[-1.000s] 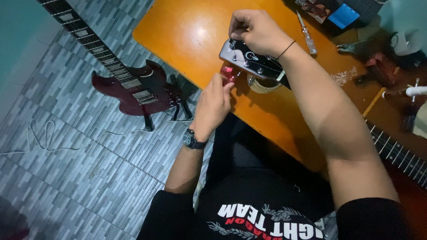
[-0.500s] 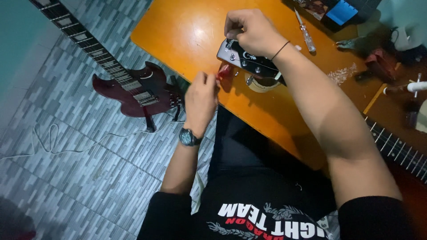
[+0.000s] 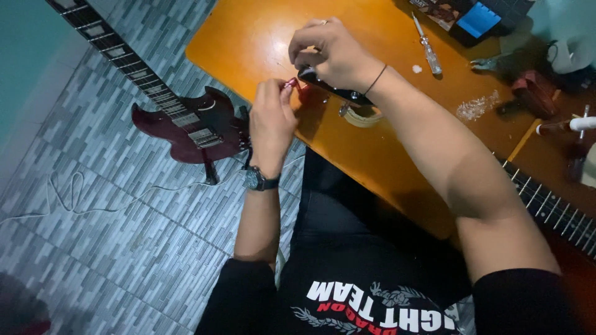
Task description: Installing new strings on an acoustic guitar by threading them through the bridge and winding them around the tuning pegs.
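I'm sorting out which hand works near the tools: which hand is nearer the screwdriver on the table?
Right. The right hand grips a black part just left of the screwdriver; the left hand is farther off, at the table edge, pinching a small red piece.

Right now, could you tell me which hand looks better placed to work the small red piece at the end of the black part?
Probably the left hand: its fingertips already pinch the small red piece. The right hand is wrapped over the black part, steadying it above the orange table.
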